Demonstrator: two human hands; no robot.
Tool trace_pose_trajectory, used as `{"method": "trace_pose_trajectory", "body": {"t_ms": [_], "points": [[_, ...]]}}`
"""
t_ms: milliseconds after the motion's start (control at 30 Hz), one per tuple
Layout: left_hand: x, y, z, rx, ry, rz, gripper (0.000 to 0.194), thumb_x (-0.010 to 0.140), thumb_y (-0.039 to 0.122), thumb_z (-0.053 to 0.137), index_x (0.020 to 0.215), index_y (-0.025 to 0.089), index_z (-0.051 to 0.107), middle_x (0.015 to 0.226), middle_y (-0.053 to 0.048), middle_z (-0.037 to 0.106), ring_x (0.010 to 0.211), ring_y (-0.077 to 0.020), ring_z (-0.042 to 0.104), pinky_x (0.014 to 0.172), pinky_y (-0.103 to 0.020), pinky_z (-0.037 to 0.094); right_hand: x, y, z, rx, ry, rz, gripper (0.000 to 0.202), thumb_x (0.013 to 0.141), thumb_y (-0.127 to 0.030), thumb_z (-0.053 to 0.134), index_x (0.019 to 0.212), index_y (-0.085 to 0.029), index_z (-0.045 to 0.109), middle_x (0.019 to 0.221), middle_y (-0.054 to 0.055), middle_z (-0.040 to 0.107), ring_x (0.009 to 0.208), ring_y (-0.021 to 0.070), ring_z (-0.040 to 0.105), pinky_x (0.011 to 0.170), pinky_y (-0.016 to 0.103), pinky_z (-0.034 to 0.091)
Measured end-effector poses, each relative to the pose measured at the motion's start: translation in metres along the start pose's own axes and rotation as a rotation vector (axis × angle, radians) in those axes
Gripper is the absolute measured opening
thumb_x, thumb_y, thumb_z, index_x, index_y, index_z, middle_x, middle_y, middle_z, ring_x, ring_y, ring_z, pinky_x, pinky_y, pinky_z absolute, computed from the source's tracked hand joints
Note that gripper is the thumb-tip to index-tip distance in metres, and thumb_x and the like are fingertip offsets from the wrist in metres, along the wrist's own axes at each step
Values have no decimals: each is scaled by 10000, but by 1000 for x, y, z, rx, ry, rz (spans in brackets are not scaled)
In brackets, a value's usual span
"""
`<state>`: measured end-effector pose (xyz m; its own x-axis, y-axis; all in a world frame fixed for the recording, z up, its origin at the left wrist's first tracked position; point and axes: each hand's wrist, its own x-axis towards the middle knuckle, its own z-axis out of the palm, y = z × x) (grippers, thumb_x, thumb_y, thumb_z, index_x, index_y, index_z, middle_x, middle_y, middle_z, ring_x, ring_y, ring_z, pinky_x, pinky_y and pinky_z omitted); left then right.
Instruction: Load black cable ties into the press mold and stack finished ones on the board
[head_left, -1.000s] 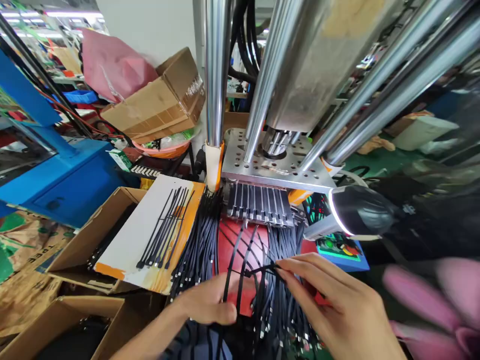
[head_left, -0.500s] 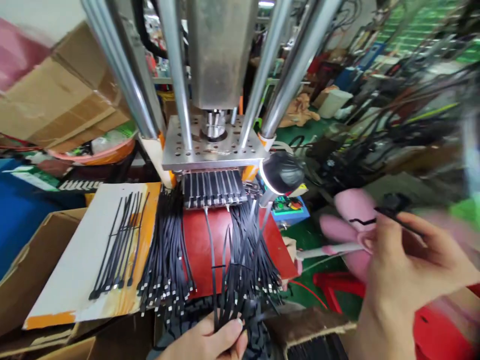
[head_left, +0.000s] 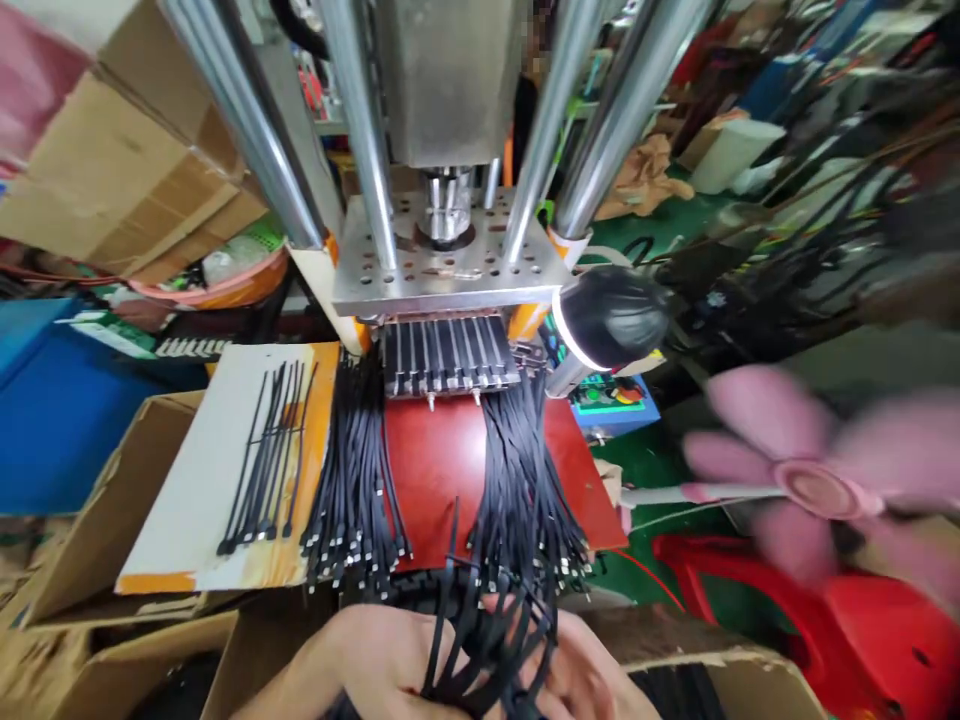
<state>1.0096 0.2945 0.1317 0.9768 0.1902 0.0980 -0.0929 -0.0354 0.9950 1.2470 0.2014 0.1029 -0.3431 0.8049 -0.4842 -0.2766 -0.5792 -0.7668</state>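
Low in the head view, my left hand (head_left: 394, 645) and my right hand (head_left: 574, 665) meet around a loose bunch of black flat cables (head_left: 484, 650). The bunch bends and loops upward between them, hiding most of the fingers. Just above lie two thick sheaves of similar black cables, a left sheaf (head_left: 356, 490) and a right sheaf (head_left: 525, 480), with small shiny ends fanned towards me. Between the sheaves shows a red board (head_left: 431, 465). At the press's base, a metal fixture (head_left: 450, 355) holds several black strips side by side.
The press plate (head_left: 450, 275) sits above the fixture between steel columns. A black round-headed lamp (head_left: 615, 315) shines at its right. More cables lie on a white board (head_left: 191, 460) at left. A pink fan (head_left: 817, 485), a red stool (head_left: 874, 630) and a cardboard box (head_left: 757, 680) are at right.
My right hand has come in from the far right to join my left at the bottom centre. The held cables have dropped off the red board and now bend between both hands. The view has shifted.
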Motion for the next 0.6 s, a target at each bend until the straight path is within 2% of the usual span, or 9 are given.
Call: {"method": "trace_pose_trajectory", "body": {"t_ms": [67, 133, 200, 233, 267, 333, 433, 500, 600], "points": [[-13, 2, -13, 12, -89, -6, 741, 973, 772, 241, 849, 201, 697, 737, -102, 594, 704, -228, 573, 700, -333, 513, 34, -12, 32, 143, -82, -5, 798, 636, -831, 787, 1209, -276, 762, 905, 57, 692, 501, 40, 368, 469, 197, 220], [-34, 0, -22, -109, -154, -125, 723, 957, 795, 300, 890, 202, 709, 686, -85, 606, 637, -221, 601, 639, -327, 526, 65, -21, 58, 190, -120, 32, 803, 637, -814, 801, 1215, -259, 756, 869, 39, 664, 555, 53, 418, 491, 180, 238], [-58, -4, -24, -221, -118, -270, 700, 939, 812, 361, 881, 202, 698, 611, -48, 591, 549, -195, 582, 575, -310, 513, 92, -30, 78, 124, -125, 89, 713, 663, -720, 856, 1187, -248, 749, 852, 23, 658, 615, 75, 498, 525, 174, 296], [-70, -7, -23, -250, -46, -320, 692, 933, 816, 383, 861, 200, 689, 584, -33, 583, 523, -183, 571, 566, -301, 507, 105, -35, 87, 61, -134, 111, 646, 677, -666, 877, 1148, -244, 749, 838, 13, 655, 625, 83, 520, 534, 176, 317], [-82, -9, -21, -266, 63, -353, 678, 931, 812, 410, 849, 197, 682, 572, -22, 583, 514, -171, 565, 570, -292, 503, 118, -41, 95, -6, -151, 114, 596, 681, -632, 890, 1103, -236, 747, 825, 5, 648, 631, 88, 528, 537, 179, 328], [-105, -13, -15, -295, 377, -374, 618, 936, 772, 485, 884, 188, 681, 586, -8, 611, 530, -153, 582, 609, -276, 509, 149, -54, 113, -128, -211, 67, 557, 680, -620, 892, 1032, -217, 737, 782, -13, 613, 617, 87, 501, 530, 185, 321], [-135, -17, -7, -388, 953, -322, 521, 903, 683, 652, 1014, 175, 668, 689, -15, 690, 598, -147, 643, 639, -261, 534, 208, -71, 150, -345, -325, -109, 569, 706, -683, 825, 969, -192, 709, 709, -37, 533, 578, 81, 410, 498, 195, 257], [-152, -19, -7, -412, 1297, -261, 535, 864, 638, 734, 1091, 162, 649, 819, -53, 733, 687, -165, 689, 631, -261, 556, 251, -81, 182, -484, -377, -227, 585, 718, -720, 772, 938, -185, 686, 704, -37, 522, 568, 83, 373, 480, 207, 220], [-171, -21, -15, -373, 1670, -196, 664, 798, 606, 813, 1233, 148, 610, 1066, -133, 736, 845, -212, 727, 627, -268, 585, 302, -95, 223, -640, -362, -318, 520, 767, -682, 729, 893, -181, 669, 683, -28, 538, 561, 97, 394, 469, 225, 259]]}}
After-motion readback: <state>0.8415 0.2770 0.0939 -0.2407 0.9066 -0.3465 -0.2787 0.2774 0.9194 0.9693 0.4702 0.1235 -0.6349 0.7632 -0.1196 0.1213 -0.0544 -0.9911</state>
